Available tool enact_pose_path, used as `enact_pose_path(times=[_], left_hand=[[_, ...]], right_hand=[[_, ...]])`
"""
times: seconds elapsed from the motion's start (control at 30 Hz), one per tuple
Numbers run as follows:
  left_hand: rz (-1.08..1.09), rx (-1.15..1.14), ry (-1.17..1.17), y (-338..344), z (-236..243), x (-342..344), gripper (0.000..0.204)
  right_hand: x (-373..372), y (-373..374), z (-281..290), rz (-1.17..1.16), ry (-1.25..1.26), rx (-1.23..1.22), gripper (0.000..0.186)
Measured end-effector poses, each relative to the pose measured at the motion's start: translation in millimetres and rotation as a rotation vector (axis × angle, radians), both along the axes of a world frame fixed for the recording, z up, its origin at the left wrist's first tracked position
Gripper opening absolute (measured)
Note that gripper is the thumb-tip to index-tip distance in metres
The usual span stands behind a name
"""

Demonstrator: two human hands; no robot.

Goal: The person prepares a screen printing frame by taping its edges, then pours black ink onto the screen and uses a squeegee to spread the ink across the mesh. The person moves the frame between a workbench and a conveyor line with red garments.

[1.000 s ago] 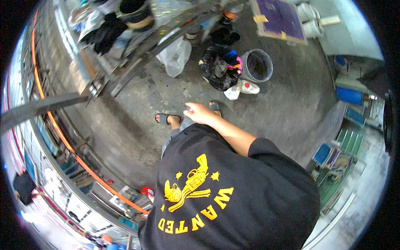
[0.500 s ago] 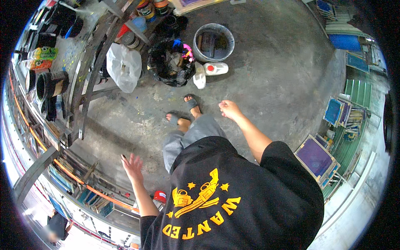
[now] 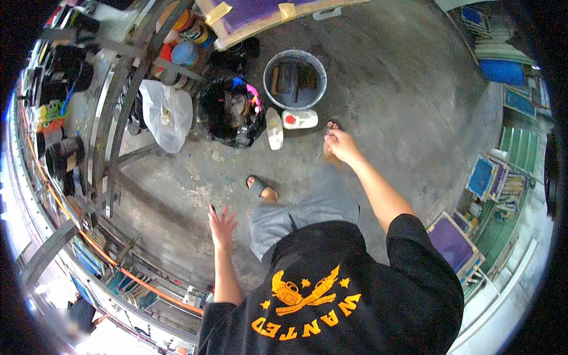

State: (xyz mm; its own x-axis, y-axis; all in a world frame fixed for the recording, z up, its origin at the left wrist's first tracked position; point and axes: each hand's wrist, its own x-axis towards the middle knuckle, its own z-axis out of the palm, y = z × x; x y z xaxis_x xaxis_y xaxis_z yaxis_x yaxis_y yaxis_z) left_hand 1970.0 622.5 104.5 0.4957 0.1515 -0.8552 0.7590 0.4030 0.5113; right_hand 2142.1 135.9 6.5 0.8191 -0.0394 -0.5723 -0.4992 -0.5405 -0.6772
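Note:
My left hand is held out over the floor at lower left, fingers spread and nothing in the palm; one fingertip looks dark. My right hand is in front of my right leg, its fingers curled together; what they hold, if anything, is hidden. Neither hand touches anything around it. Nearest the right hand, two white plastic jugs, an upright-looking one and one with a red cap, are on the floor. Behind them stands a round bucket with dark liquid and rollers or bars in it.
A bin lined with a black bag and a white plastic bag stand beside a metal rack on the left. A purple framed screen juts in at the top. More framed screens lean at right. Another person is at far lower left.
I have stepped, my feet now wider apart. The jugs and bucket have shifted slightly left and down in view, and more of the purple screen shows. My left hand has moved right; both hands keep their shape.

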Motion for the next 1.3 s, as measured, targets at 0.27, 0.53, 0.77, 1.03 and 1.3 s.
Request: enact_pose_path(times=[0.27, 0.53, 0.77, 1.03, 1.3], left_hand=[[0.234, 0.113, 0.258, -141, -15, -20, 0.084], [0.075, 0.083, 0.289, -276, -30, 78, 0.090], [0.184, -0.122, 0.141, -313, -82, 176, 0.093], [0.295, -0.472, -0.026, -345, -177, 322, 0.102], [0.065, -0.146, -0.102, -380, -222, 342, 0.089]], right_hand=[[187, 22, -168, 0.299, 0.050, -0.375, 0.035], [290, -14, -337, 0.655, -0.074, -0.655, 0.030], [277, -11, -305, 0.364, 0.041, -0.406, 0.016], [252, -41, -184, 0.100, 0.355, 0.309, 0.023], [205, -31, -133, 0.019, 0.033, 0.559, 0.027]])
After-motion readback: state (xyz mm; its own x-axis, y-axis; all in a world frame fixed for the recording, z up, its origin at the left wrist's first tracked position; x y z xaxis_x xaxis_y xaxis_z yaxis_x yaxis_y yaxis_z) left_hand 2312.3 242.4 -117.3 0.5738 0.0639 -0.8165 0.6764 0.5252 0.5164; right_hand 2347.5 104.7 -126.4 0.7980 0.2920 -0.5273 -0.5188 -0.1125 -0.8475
